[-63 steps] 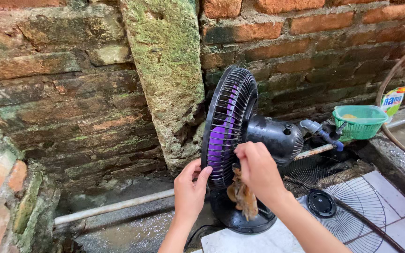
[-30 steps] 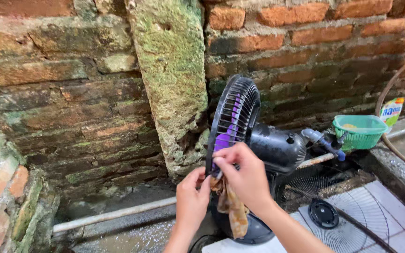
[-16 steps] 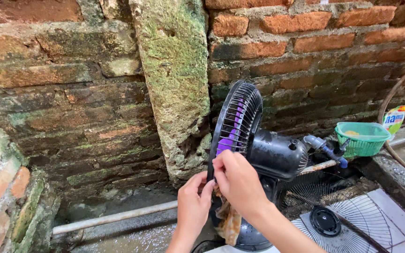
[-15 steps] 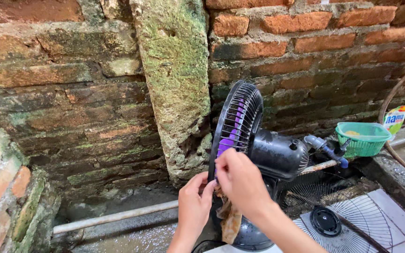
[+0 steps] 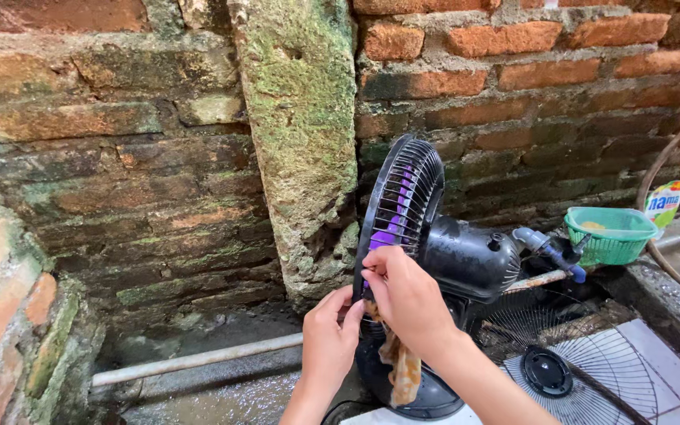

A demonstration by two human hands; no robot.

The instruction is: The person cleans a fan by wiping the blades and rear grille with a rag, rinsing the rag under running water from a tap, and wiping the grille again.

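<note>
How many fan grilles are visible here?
2: one grille on the fan by the hands, one detached grille lying on the tiles at lower right, partly cut off.

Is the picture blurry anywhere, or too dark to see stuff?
Head view: soft, even daylight, no glare; the brick wall, black fan and both hands, left hand and right hand, look sharp; only the gap behind the fan's motor, by the loose grille, is shadowy.

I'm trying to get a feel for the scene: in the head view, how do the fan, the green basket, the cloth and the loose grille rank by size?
1. Fan, clearly largest.
2. Loose grille, though cut off by the frame's edge.
3. Green basket; it sits farther back, so may be bigger than it looks.
4. Cloth, partly hidden by the hands.
</note>
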